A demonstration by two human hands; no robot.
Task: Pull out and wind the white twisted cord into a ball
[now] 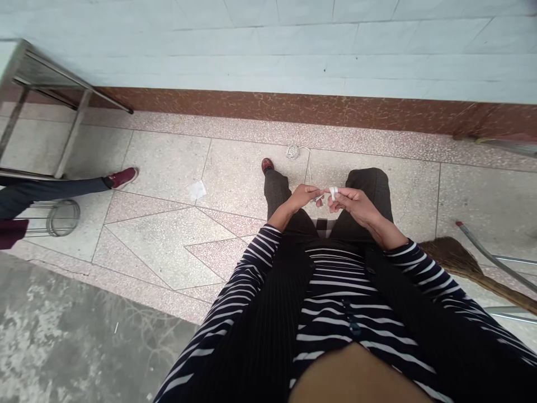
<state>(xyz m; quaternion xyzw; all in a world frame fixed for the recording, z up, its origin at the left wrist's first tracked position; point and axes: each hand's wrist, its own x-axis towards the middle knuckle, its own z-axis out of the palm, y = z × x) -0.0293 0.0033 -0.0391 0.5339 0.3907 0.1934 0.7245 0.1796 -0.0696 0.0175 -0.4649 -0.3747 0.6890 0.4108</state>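
My left hand (302, 197) and my right hand (359, 205) meet above my lap, fingertips close together. A white loop of yarn (333, 193) is wrapped around a finger at my right hand, whose fingers are closed on it. The left hand's fingers are pinched on white yarn as well; a small pale piece shows under them, too small to make out. From the hands a white strand (310, 165) runs down to a ball of white yarn (292, 151) on the floor, beyond my knees.
At the left, a person's leg with a red shoe (124, 177) stretches out near a metal-framed table (74, 131) and a wire stool (62, 218). White paper (197, 191) lies on the tiles. A broom (455, 254) and metal tubing (482, 249) are at my right; a tiled wall (268, 61) stands ahead.
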